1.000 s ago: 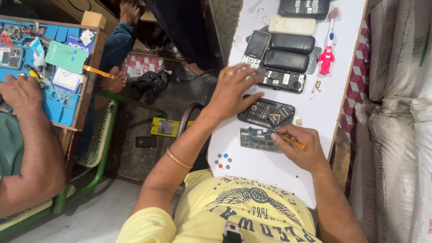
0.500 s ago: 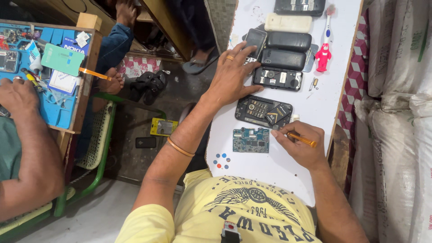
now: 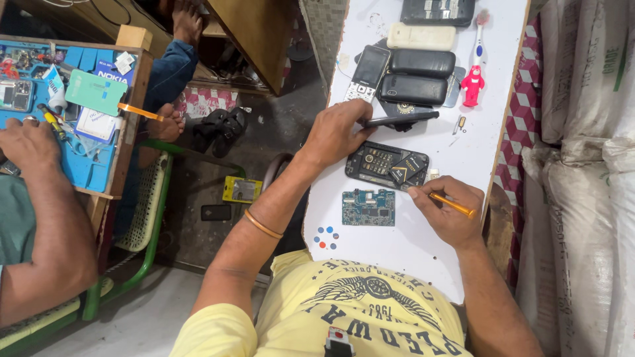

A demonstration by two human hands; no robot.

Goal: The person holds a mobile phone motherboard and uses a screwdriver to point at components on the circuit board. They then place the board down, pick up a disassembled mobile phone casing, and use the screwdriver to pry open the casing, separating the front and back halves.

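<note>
My left hand (image 3: 336,134) grips a thin dark phone part (image 3: 405,119), held edge-on just above the white table (image 3: 397,258). Right below it lies an opened dark keypad phone (image 3: 386,165) with its insides showing. A blue-green circuit board (image 3: 368,207) rests flat nearer to me. My right hand (image 3: 451,213) holds an orange-handled screwdriver (image 3: 451,204) like a pen, its tip at the opened phone's lower right corner.
Several phones (image 3: 415,63) lie in a cluster at the table's far end, beside a toothbrush with a red figure (image 3: 473,84). A co-worker's arm (image 3: 41,198) rests at a blue parts tray (image 3: 92,158) on the left. Stacked sacks (image 3: 582,165) line the right side. Sandals (image 3: 221,129) lie on the floor.
My left hand left the opened phone, reached to the far phones, and now holds a thin dark part lifted on its edge. My right hand has stayed by the opened phone.
</note>
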